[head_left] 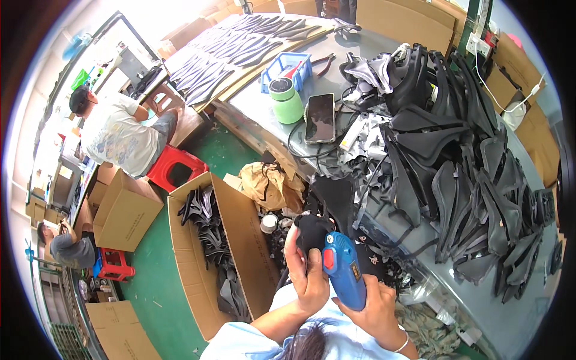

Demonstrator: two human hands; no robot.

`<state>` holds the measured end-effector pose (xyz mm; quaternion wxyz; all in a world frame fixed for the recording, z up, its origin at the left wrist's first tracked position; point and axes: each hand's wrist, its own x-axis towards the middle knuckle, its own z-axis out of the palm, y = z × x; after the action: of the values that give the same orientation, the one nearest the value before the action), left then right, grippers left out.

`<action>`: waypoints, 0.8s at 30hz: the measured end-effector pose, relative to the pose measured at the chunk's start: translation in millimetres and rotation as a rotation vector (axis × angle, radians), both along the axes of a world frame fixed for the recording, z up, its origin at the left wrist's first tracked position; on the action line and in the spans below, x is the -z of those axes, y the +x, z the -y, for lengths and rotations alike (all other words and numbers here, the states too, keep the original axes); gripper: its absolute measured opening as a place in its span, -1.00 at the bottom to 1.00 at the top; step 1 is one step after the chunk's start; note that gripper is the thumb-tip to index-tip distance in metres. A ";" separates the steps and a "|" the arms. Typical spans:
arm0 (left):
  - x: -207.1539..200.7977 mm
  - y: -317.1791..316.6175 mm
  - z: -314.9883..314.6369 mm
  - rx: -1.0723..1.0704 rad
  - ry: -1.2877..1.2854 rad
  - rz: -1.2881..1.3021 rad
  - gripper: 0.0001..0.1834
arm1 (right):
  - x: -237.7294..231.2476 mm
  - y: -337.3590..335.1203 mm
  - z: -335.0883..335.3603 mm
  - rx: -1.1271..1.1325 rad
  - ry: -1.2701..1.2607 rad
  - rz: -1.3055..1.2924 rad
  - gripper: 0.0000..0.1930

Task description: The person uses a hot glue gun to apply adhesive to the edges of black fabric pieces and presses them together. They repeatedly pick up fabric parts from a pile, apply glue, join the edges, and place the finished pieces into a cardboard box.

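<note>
My left hand (311,282) is closed, thumb and fingers gripping a black saddle-shaped part (313,231) in front of my body. My right hand (377,306) is wrapped round the lower end of a blue handheld power tool (348,279) with a red button. The tool's front end lies against the black part, and its tip is hidden there. Just beyond, another dark flat piece (336,197) hangs by the table edge; whether it belongs to the held part I cannot tell. A large heap of black saddle-shaped parts (444,174) covers the right of the table.
A grey table (270,123) carries a green flask (286,102), a phone (320,119), a blue basket (309,66) and pliers (326,64). An open carton (252,258) with black parts stands left of me. Two people (123,129) sit farther left, by red stools (174,170).
</note>
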<state>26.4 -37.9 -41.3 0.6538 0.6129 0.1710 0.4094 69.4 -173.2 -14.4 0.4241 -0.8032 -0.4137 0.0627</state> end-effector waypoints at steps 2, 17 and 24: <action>2.3 0.6 0.5 -0.015 0.031 0.015 -0.49 | -2.1 0.2 -1.0 -0.005 0.029 -0.005 -0.49; -9.3 -15.9 -17.3 0.179 0.307 -0.207 -0.56 | -24.6 24.1 10.2 0.120 0.029 0.051 -0.44; -24.1 -8.9 -16.6 0.417 0.144 -0.239 -0.73 | -33.2 56.0 8.4 0.257 0.226 -0.392 -0.48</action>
<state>17.5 -21.3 -17.1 0.6540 0.7239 0.0874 0.2016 125.5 -181.7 18.8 0.5878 -0.7690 -0.2226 0.1161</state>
